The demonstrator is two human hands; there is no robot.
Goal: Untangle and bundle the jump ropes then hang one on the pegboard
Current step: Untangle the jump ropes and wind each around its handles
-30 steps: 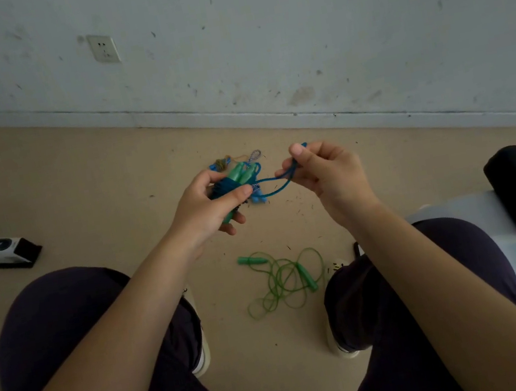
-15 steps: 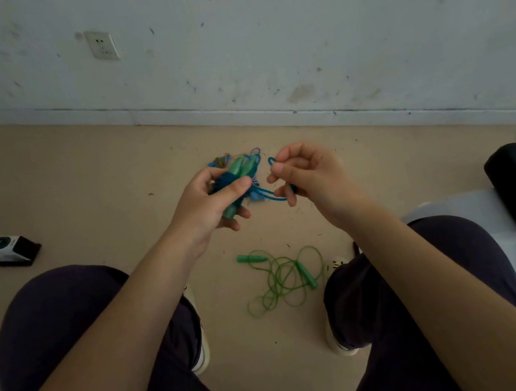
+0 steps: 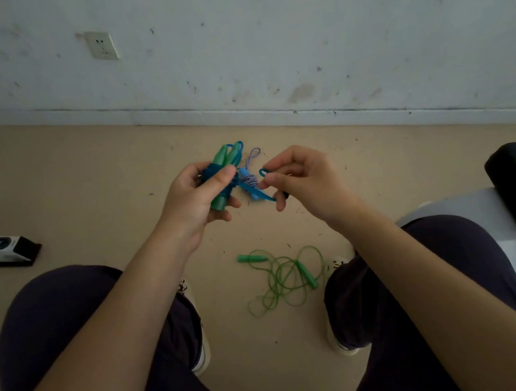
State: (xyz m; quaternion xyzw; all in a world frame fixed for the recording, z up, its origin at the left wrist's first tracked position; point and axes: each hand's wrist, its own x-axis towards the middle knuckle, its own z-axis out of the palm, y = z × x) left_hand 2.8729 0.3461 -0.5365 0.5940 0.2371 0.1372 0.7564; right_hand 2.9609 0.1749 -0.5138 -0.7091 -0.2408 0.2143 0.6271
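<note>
The left hand (image 3: 198,202) clenches a bundled blue rope (image 3: 224,173) by its green handles above the floor (image 3: 76,178), while the right hand (image 3: 302,181) pinches the rope's loose blue end, and a green rope (image 3: 284,276) lies tangled between the shoes.

head-worn view, looking down, close over hands (image 3: 307,183)

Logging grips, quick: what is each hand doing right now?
Left hand: grips the blue jump rope bundle by its handles.
Right hand: pinches the loose blue cord end.
</note>
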